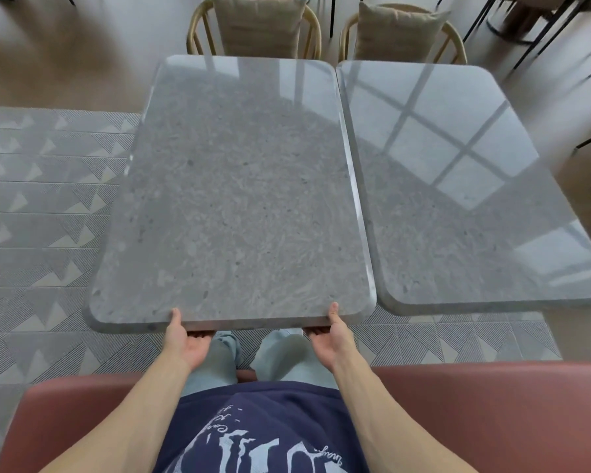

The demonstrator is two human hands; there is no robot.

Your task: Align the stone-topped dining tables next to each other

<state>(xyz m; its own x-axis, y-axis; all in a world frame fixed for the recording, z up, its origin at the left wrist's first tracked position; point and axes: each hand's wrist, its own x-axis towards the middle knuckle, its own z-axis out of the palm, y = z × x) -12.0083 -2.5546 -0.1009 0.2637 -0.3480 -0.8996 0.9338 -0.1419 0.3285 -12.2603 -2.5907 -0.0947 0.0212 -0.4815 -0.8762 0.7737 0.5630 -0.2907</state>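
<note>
palms-up, both hands (263,339) gripping table edge (239,324)

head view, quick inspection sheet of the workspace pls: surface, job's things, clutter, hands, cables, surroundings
surface: patterned grey floor
job's things: left table and right table side by side, narrow seam between; near edges not flush
clutter: nothing seen
hands: left hand and right hand grip the left table's near edge, thumbs on top
cables: nothing seen
surroundings: two cushioned chairs beyond; reddish seat back in front of the person
</note>
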